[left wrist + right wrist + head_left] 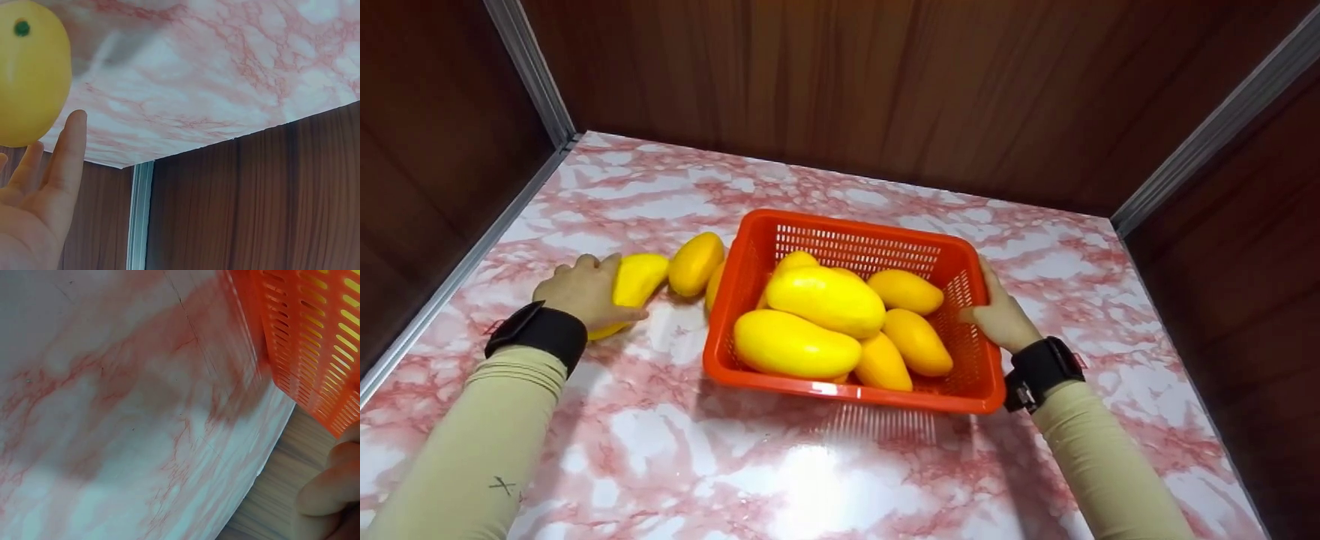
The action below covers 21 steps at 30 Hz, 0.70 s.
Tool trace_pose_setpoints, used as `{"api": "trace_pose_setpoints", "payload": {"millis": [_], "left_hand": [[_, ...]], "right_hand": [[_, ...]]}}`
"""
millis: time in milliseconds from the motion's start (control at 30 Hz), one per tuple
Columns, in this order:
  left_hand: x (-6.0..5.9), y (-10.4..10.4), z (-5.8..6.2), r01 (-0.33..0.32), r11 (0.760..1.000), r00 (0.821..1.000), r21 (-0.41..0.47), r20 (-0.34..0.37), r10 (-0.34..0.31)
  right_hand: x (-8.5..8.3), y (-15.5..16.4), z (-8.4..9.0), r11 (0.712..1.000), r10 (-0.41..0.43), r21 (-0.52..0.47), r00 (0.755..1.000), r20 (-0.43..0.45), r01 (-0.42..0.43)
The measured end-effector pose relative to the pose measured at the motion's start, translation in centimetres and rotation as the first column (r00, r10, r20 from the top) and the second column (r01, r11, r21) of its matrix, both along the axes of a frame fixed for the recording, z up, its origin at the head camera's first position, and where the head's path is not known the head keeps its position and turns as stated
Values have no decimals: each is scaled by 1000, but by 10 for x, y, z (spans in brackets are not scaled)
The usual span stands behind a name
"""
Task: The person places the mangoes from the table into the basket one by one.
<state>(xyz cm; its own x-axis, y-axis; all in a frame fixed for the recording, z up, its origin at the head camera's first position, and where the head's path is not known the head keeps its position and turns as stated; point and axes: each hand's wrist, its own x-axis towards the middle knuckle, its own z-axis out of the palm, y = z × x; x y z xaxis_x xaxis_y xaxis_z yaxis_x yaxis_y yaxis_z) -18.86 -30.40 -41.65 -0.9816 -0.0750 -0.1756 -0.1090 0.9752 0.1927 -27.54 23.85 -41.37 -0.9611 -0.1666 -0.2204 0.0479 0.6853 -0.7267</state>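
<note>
A yellow mango [641, 276] lies under my left hand [581, 291], at the left of the table. The thumb crosses its near side and the other fingers reach along its far side. In the left wrist view, the stem end of this mango [34, 73] shows a green dot, beside the fingers. My right hand [1001, 311] grips the right rim of an orange plastic basket [855, 390], thumb inside and fingers outside. Several mangoes [825, 300] are piled in the basket. The right wrist view shows curled fingers [332, 495] by the slotted basket wall [309, 337].
Between my left hand and the basket lies another mango [695, 264]. One more mango [715, 286] is partly hidden by the basket's left side. The red-and-white marbled tabletop [675, 450] is bounded by dark wood panels [840, 82] with metal corner strips [540, 75].
</note>
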Motion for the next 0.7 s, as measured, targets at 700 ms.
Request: {"api": "trace_pose_setpoints", "payload": {"millis": [700], "left_hand": [[2, -5, -14, -67, 997, 998, 25, 3, 67]], "right_hand": [[1, -1, 0, 1000, -6, -29, 1000, -2, 6]]}}
